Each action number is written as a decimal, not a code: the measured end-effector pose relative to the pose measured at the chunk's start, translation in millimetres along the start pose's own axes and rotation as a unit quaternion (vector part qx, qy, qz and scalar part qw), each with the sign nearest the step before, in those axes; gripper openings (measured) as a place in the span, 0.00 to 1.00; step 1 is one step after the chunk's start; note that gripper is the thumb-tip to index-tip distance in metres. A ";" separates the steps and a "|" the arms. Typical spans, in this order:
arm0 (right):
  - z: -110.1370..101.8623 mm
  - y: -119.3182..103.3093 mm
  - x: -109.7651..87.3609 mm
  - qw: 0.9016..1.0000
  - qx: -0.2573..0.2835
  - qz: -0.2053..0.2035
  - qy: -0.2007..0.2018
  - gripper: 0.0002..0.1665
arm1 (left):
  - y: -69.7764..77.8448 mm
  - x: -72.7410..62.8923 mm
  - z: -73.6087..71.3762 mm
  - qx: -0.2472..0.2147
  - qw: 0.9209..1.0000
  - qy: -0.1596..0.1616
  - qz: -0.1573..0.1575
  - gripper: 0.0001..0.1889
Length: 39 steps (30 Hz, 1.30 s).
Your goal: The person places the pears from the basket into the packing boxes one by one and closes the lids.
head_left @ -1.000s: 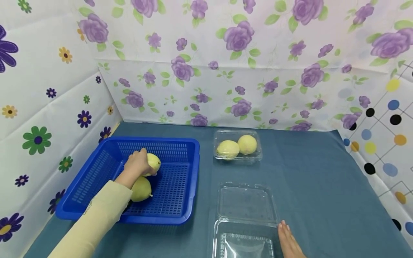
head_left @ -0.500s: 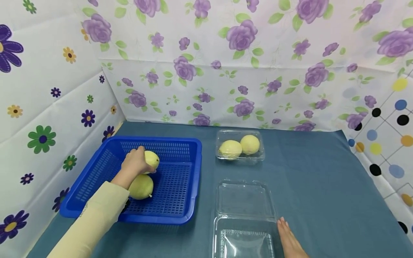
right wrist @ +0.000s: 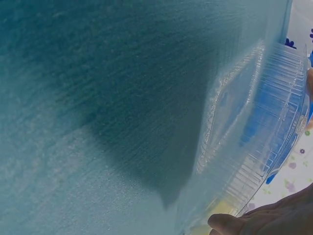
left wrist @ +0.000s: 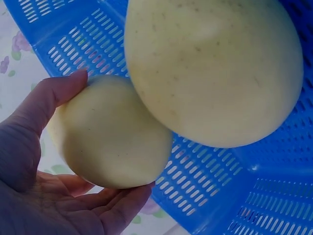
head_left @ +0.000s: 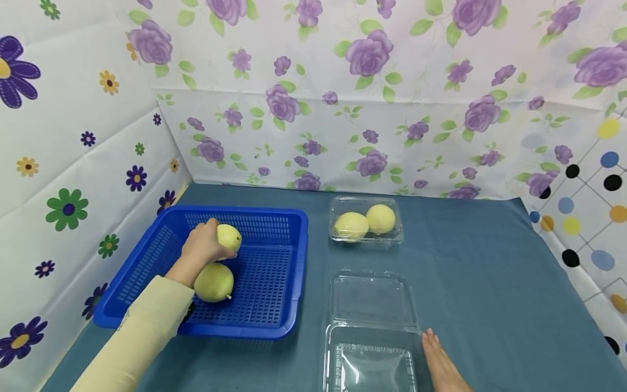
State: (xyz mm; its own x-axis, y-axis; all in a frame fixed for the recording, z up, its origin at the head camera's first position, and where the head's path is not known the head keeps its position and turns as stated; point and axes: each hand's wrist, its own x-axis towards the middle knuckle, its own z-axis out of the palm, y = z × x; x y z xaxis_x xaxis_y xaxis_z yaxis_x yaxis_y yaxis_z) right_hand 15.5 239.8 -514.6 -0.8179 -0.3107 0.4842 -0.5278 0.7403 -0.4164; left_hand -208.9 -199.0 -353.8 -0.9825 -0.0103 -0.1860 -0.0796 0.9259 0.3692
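We see the left hand [head_left: 203, 242] gripping a pale yellow fruit [head_left: 229, 237] inside the blue basket [head_left: 269, 283], thumb on one side and fingers curled round the other; whether that fruit touches the basket's base we cannot tell; a greener fruit [head_left: 214, 283] lies just beside it in the same basket, its short stem showing; to the right of the basket we find a clear container [head_left: 376, 365] on the table [head_left: 470, 261], its lid laid back flat; the right hand [head_left: 441, 365] is at that container's right edge, its fingers straight and holding nothing; farther back we see a closed clear box [head_left: 352, 204] with two pale yellow fruits [head_left: 351, 226] side by side in it; behind the table hangs a sheet [head_left: 333, 130] printed with purple flowers.
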 end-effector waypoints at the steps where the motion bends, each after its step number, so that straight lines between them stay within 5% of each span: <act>1: -0.4 -0.4 -0.1 1.000 0.001 -0.004 0.001 0.41 | 0.2 -0.5 -0.1 0.000 1.000 0.004 0.003 0.43; 10: -7.7 -2.3 -4.2 0.998 0.010 0.033 -0.055 0.41 | 4.4 -4.5 -3.6 -0.018 0.999 0.026 0.041 0.44; 24: -8.8 -8.2 2.2 1.000 0.006 0.019 -0.004 0.47 | 15.1 -11.1 -9.2 -0.037 0.996 0.014 0.075 0.44; 39: -21.5 -19.3 13.8 0.990 0.006 0.099 -0.098 0.67 | 29.0 -27.5 -12.1 -0.056 0.992 -0.003 0.112 0.44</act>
State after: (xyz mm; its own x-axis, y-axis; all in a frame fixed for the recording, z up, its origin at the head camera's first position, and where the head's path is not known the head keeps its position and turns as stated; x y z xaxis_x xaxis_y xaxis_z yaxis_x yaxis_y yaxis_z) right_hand 19.3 234.0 -483.4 -0.9335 -0.2716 0.2342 -0.3551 0.7917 -0.4971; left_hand -186.3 -176.4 -327.0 -0.9768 0.1931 -0.0926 0.1218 0.8566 0.5014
